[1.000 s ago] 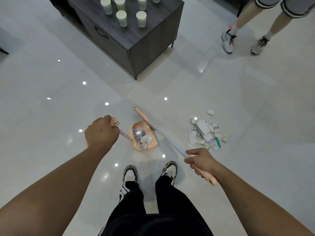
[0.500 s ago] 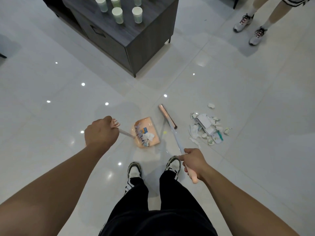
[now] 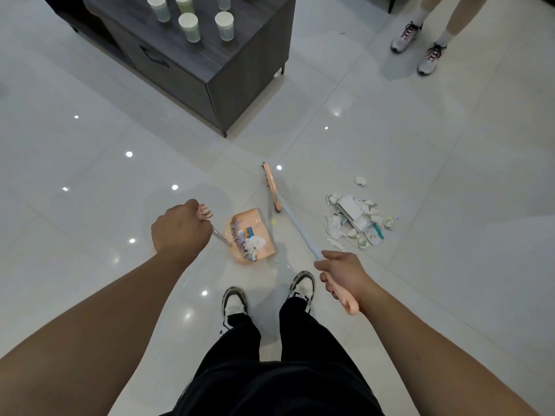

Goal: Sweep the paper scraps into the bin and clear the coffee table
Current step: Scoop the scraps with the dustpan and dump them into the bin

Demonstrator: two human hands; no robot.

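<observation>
Floor: pale glossy tiles, dotted with bright ceiling-light reflections.
Second person: bare lower legs only — standing on the floor at its far right corner.
Grey sneakers: pink laces, white socks above — both flat on the floor, casting a soft shadow.

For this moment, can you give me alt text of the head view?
Seen from above, a person's left hand holds a pink dustpan with scraps in it, while the right hand holds a broom between the dustpan and a pile of paper scraps on the tiled floor. Paper cups stand on a dark coffee table.
</observation>
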